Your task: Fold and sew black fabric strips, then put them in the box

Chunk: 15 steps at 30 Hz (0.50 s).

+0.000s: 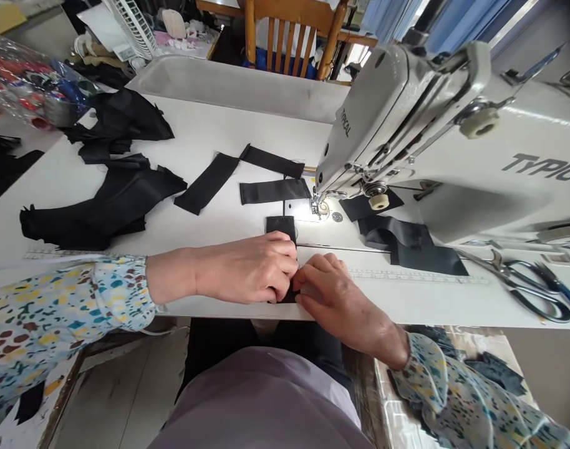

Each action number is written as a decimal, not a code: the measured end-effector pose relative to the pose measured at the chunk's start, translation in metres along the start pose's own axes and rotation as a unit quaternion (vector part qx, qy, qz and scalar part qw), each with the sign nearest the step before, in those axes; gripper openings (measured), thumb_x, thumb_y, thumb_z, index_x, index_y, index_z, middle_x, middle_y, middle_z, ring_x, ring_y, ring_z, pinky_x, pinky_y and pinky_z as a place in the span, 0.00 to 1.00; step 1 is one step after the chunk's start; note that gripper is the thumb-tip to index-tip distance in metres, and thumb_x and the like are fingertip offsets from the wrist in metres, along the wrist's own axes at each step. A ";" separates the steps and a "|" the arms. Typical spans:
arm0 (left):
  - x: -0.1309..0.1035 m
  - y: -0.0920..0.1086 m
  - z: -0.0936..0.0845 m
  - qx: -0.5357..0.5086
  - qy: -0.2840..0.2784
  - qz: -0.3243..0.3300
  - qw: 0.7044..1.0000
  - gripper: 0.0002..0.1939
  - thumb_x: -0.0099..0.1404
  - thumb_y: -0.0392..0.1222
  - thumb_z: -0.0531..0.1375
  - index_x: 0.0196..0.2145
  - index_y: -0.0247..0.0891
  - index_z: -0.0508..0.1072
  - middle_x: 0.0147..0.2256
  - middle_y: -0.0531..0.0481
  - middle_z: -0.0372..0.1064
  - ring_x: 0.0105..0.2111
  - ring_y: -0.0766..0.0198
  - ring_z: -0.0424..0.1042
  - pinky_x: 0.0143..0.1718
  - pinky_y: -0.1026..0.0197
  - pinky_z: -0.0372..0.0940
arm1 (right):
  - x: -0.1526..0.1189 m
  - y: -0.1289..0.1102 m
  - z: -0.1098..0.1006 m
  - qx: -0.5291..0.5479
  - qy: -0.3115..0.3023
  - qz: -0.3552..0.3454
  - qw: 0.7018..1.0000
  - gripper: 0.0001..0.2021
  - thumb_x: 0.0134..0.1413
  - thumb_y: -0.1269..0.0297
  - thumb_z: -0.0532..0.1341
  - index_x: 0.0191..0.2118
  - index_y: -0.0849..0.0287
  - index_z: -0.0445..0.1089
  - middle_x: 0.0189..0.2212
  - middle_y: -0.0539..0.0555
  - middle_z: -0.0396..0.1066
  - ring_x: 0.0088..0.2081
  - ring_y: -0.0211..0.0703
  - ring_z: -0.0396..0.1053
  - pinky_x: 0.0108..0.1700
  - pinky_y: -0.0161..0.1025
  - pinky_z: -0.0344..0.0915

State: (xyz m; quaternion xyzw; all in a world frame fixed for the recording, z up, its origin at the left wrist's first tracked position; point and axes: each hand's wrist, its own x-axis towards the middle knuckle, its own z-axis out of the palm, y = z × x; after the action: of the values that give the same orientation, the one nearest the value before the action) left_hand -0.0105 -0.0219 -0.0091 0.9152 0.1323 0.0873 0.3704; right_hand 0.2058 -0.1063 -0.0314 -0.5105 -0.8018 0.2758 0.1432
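A black fabric strip lies lengthwise near the table's front edge, its middle covered by my hands. My left hand rests over it with curled fingers gripping the cloth. From the other side, my right hand pinches the strip's right edge between thumb and fingers, close against my left fingertips. Just beyond them, another black strip reaches to the lit presser foot of the sewing machine. Two more strips, one slanting and one behind, lie further back.
Heaped black fabric covers the table's left side. Black pieces lie under the machine arm. Scissors and a blue-handled tool sit at the right edge. A ruler scale runs along the front. Behind stands a wooden chair.
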 end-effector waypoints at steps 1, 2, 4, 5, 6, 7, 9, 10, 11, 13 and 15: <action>0.000 0.001 0.000 0.001 0.004 0.008 1.000 0.18 0.64 0.30 0.61 0.24 0.53 0.80 0.29 0.53 0.75 0.42 0.57 0.74 0.61 0.51 0.63 | 0.001 0.001 0.000 -0.004 0.001 -0.003 1.000 0.10 0.56 0.77 0.60 0.37 0.53 0.68 0.38 0.51 0.66 0.44 0.48 0.61 0.48 0.50 0.63; -0.001 0.001 0.000 0.005 0.010 0.021 1.000 0.19 0.65 0.29 0.61 0.24 0.53 0.80 0.30 0.53 0.75 0.42 0.57 0.74 0.60 0.52 0.63 | 0.002 0.002 -0.001 -0.007 0.004 -0.006 1.000 0.09 0.56 0.77 0.60 0.37 0.53 0.67 0.37 0.51 0.66 0.43 0.48 0.61 0.47 0.49 0.63; -0.003 0.001 0.000 0.024 0.023 0.054 0.998 0.19 0.65 0.28 0.61 0.27 0.53 0.80 0.32 0.53 0.76 0.43 0.58 0.74 0.59 0.53 0.65 | 0.004 0.003 -0.002 -0.009 0.010 -0.013 1.000 0.09 0.55 0.77 0.60 0.36 0.54 0.67 0.36 0.51 0.65 0.42 0.47 0.61 0.46 0.47 0.63; -0.004 0.001 0.000 0.039 0.025 0.069 0.997 0.18 0.67 0.28 0.60 0.29 0.52 0.81 0.34 0.53 0.77 0.44 0.58 0.74 0.58 0.53 0.65 | 0.005 0.003 -0.003 -0.008 0.015 -0.017 1.000 0.09 0.55 0.78 0.61 0.37 0.54 0.67 0.36 0.51 0.65 0.42 0.47 0.61 0.46 0.47 0.64; -0.005 0.000 0.001 0.056 0.023 0.083 0.995 0.18 0.68 0.28 0.59 0.32 0.52 0.81 0.36 0.52 0.78 0.46 0.57 0.73 0.58 0.52 0.64 | 0.007 0.004 -0.003 -0.006 0.020 -0.022 1.000 0.09 0.55 0.78 0.61 0.37 0.55 0.67 0.36 0.51 0.65 0.42 0.46 0.61 0.46 0.46 0.64; -0.006 -0.002 0.002 0.072 0.019 0.095 0.993 0.18 0.70 0.28 0.58 0.34 0.51 0.81 0.39 0.51 0.78 0.48 0.57 0.73 0.59 0.51 0.64 | 0.008 0.005 -0.004 -0.005 0.026 -0.027 0.999 0.09 0.55 0.78 0.61 0.37 0.55 0.67 0.37 0.52 0.66 0.42 0.46 0.61 0.47 0.46 0.64; -0.009 -0.004 0.006 0.086 0.020 0.109 0.990 0.18 0.72 0.28 0.56 0.36 0.50 0.81 0.42 0.51 0.79 0.50 0.56 0.73 0.60 0.50 0.63 | 0.011 0.006 -0.004 -0.003 0.037 -0.039 0.999 0.09 0.56 0.78 0.61 0.38 0.56 0.66 0.38 0.53 0.66 0.42 0.46 0.62 0.47 0.45 0.65; -0.010 -0.005 0.008 0.085 0.026 0.113 0.990 0.18 0.72 0.28 0.56 0.37 0.50 0.81 0.43 0.51 0.80 0.51 0.56 0.73 0.61 0.50 0.63 | 0.012 0.006 -0.004 -0.003 0.042 -0.043 0.998 0.09 0.56 0.78 0.61 0.38 0.57 0.66 0.38 0.53 0.67 0.42 0.46 0.62 0.47 0.45 0.65; -0.011 -0.006 0.010 0.084 0.034 0.117 0.989 0.18 0.72 0.27 0.57 0.38 0.50 0.80 0.43 0.51 0.80 0.51 0.56 0.74 0.61 0.49 0.64 | 0.013 0.007 -0.004 -0.003 0.044 -0.044 0.998 0.09 0.56 0.79 0.61 0.38 0.57 0.66 0.38 0.53 0.67 0.42 0.46 0.63 0.47 0.45 0.65; -0.014 -0.005 0.015 0.097 0.039 0.121 0.987 0.17 0.72 0.28 0.57 0.42 0.49 0.80 0.43 0.51 0.80 0.52 0.56 0.74 0.60 0.49 0.64 | 0.014 0.008 -0.005 0.000 0.049 -0.040 0.998 0.10 0.56 0.79 0.60 0.38 0.57 0.66 0.39 0.54 0.67 0.42 0.46 0.63 0.47 0.45 0.66; -0.016 -0.002 0.019 0.142 0.038 0.123 0.981 0.16 0.73 0.29 0.55 0.45 0.47 0.79 0.45 0.50 0.80 0.52 0.56 0.73 0.61 0.48 0.63 | 0.012 0.010 -0.008 0.014 0.059 -0.028 0.998 0.09 0.58 0.79 0.59 0.38 0.56 0.67 0.39 0.53 0.67 0.43 0.46 0.63 0.48 0.45 0.66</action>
State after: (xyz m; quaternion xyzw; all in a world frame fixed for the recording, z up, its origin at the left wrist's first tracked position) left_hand -0.0209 -0.0379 -0.0255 0.9639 0.0438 0.1475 0.2175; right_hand 0.2126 -0.0899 -0.0312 -0.5015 -0.8017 0.2524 0.2052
